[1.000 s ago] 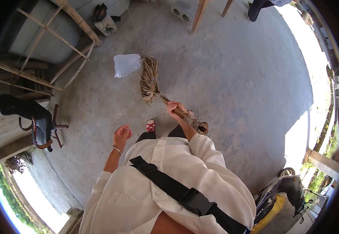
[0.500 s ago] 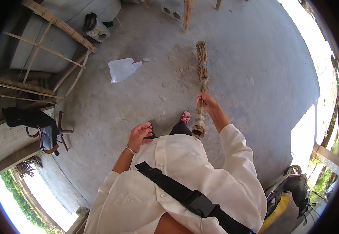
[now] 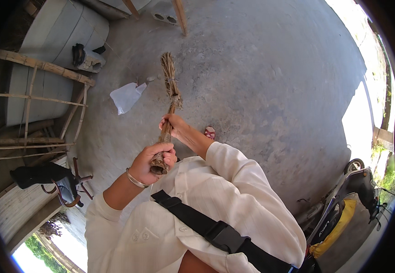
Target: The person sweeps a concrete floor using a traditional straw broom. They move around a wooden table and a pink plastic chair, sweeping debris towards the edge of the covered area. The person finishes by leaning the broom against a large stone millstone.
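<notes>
A straw broom (image 3: 169, 75) with a thick bound handle is in both of my hands. My left hand (image 3: 148, 159), with a bracelet at the wrist, wraps round the handle near its hollow butt end. Farther along the handle, just below where the bristles are tied, my right hand (image 3: 173, 124) is closed on it. The bristle end points away from me over the grey concrete floor (image 3: 270, 91). To the left of the bristles lies a white plastic bag (image 3: 128, 97).
A bamboo frame (image 3: 45, 66) stands at the far left, beside a hollow block (image 3: 92, 61) with dark items on it. Nearer left is a dark-covered chair (image 3: 63, 182). A motor scooter (image 3: 343, 200) is parked at the lower right. A wooden post (image 3: 179, 18) rises ahead.
My left hand has come up from beside my body and taken hold of the broom's butt end. My right hand and the broom have shifted left in view; the view itself has also turned.
</notes>
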The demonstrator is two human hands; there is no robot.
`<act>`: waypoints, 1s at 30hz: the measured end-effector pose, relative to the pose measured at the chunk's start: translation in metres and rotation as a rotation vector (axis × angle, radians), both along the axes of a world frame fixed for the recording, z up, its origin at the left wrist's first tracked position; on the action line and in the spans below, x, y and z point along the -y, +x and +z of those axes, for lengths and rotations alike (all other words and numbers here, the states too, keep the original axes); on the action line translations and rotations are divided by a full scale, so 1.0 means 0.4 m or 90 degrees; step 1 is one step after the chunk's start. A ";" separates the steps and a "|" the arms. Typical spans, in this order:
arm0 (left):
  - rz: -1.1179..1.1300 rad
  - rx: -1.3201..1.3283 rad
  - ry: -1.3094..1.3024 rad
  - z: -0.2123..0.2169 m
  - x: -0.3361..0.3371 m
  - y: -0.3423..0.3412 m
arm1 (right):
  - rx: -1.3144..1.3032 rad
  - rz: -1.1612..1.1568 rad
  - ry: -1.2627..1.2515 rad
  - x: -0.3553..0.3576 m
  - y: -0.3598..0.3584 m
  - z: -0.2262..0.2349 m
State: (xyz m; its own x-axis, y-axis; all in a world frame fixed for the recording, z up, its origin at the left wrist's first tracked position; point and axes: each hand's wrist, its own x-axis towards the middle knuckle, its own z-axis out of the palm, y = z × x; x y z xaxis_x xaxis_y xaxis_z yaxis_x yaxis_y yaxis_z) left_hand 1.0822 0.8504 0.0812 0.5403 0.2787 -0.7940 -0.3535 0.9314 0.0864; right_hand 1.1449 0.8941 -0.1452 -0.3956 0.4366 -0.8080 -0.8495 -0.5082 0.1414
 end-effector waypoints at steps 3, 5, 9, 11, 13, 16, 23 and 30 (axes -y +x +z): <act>-0.026 0.026 0.024 -0.063 -0.022 0.050 | -0.010 -0.020 -0.048 -0.004 0.025 -0.048; -0.042 0.047 0.002 -0.079 -0.046 0.096 | -0.052 -0.042 -0.055 0.002 0.078 -0.102; -0.067 0.073 -0.037 -0.051 -0.075 0.203 | -0.070 -0.083 -0.028 0.006 0.233 -0.151; -0.080 0.120 -0.004 -0.045 -0.090 0.239 | -0.009 -0.095 -0.021 -0.022 0.307 -0.137; -0.055 0.131 -0.058 -0.051 -0.110 0.266 | 0.048 -0.113 -0.016 -0.055 0.369 -0.105; 0.029 0.249 -0.159 -0.171 -0.118 0.250 | 0.234 -0.092 -0.035 -0.099 0.422 -0.037; -0.195 0.130 -0.086 -0.169 -0.203 0.186 | 0.227 -0.166 0.029 -0.128 0.455 -0.001; -0.568 0.064 -0.038 -0.087 -0.463 0.143 | 0.078 -0.303 -0.042 -0.176 0.392 0.060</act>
State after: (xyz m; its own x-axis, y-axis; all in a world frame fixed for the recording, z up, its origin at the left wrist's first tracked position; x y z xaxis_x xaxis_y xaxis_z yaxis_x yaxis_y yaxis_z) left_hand 1.1395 1.0357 0.0465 0.6033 -0.3181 -0.7314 0.5000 0.8653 0.0361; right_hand 1.3016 0.9644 -0.1212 -0.0644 0.4922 -0.8681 -0.9976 -0.0527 0.0441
